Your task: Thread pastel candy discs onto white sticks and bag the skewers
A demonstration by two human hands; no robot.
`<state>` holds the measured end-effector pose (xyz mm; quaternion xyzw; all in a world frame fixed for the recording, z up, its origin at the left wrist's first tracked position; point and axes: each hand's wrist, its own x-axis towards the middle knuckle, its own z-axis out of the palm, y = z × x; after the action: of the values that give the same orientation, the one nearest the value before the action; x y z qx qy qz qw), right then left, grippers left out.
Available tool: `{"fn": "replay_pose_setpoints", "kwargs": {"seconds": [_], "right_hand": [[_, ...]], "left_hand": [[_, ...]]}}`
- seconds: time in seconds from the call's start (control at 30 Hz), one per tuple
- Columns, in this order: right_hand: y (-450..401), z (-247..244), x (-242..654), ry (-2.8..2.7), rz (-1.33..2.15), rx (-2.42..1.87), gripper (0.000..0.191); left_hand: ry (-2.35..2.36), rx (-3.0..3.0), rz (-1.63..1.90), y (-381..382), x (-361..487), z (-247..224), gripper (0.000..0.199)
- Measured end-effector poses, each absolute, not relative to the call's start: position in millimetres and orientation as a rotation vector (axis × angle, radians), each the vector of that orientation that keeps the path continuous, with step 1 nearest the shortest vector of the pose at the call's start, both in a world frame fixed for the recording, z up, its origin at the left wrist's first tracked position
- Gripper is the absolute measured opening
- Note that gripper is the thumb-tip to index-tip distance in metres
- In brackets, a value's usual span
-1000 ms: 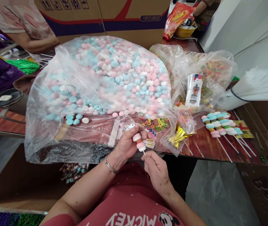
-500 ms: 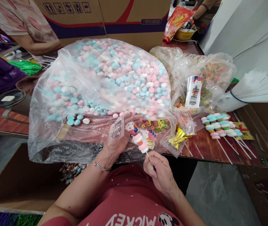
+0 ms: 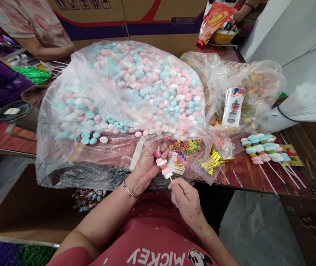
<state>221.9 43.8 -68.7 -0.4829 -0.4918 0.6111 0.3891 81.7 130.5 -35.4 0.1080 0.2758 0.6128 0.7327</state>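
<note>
Right hand (image 3: 186, 200) pinches the candy skewer (image 3: 165, 169) low, left hand (image 3: 146, 167) curled around its top.

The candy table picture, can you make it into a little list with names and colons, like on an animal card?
Left hand: curled around the upper part of a candy skewer
Right hand: pinching its stick below the candies
Skewer colors: pink, orange, white
Big clear bag: full of pink, blue and white candies
Ring candies: small, colorful, beside printed cards
Gold strips: right of the cards
Other skewers: lying on the table, at the right
</note>
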Motion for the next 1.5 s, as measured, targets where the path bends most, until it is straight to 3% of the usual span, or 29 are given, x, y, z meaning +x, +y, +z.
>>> {"fn": "replay_pose_setpoints", "kwargs": {"seconds": [0.17, 0.23, 0.3, 0.47, 0.57, 0.63, 0.73, 0.83, 1.03, 1.23, 1.4, 1.5], "right_hand": [[46.9, -73.1, 223.2, -1.897, 0.311, -1.334, 0.019], [47.6, -73.7, 222.3, -1.97, 0.111, -1.288, 0.019], [46.7, -73.1, 222.8, -1.98, 0.23, -1.269, 0.021], [42.4, -66.0, 230.9, -1.589, 1.267, -1.278, 0.029], [41.9, -62.2, 232.6, -1.381, 1.56, -1.244, 0.029], [41.8, -61.3, 231.1, -1.437, 1.501, -1.253, 0.028], [41.2, -61.5, 228.0, -1.717, 1.063, -1.282, 0.025], [40.6, -61.5, 228.2, -1.873, 0.78, -1.267, 0.024], [41.9, -59.5, 234.4, -1.823, 0.905, -1.31, 0.025], [40.9, -60.6, 232.0, -1.899, 0.807, -1.283, 0.026], [37.1, -67.0, 231.9, -1.994, 0.658, -1.275, 0.026], [35.2, -69.2, 231.5, -2.023, 0.633, -1.277, 0.026]], "left_hand": [[0.623, 0.207, 1.354, 118.2, 95.0, -44.0, 0.031], [0.652, 0.224, 1.347, 113.2, 98.1, -46.2, 0.032], [0.689, 0.253, 1.326, 110.5, 97.1, -47.7, 0.033], [0.728, 0.307, 1.45, 119.5, 74.8, -42.8, 0.051], [0.752, 0.344, 1.602, 128.6, 61.8, -34.5, 0.051], [0.817, 0.359, 1.635, 131.8, 60.1, -29.3, 0.046], [0.897, 0.373, 1.61, 130.8, 66.1, -24.5, 0.04], [0.809, 0.41, 1.592, 125.3, 71.2, -23.1, 0.049], [0.679, 0.54, 1.438, 119.2, 64.0, -27.0, 0.059], [0.803, 0.319, 1.438, 126.0, 63.0, -33.8, 0.02], [0.84, 0.084, 1.373, 130.6, 61.2, -36.3, 0.039], [0.804, 0.084, 1.404, 129.2, 62.0, -37.1, 0.033]]}}
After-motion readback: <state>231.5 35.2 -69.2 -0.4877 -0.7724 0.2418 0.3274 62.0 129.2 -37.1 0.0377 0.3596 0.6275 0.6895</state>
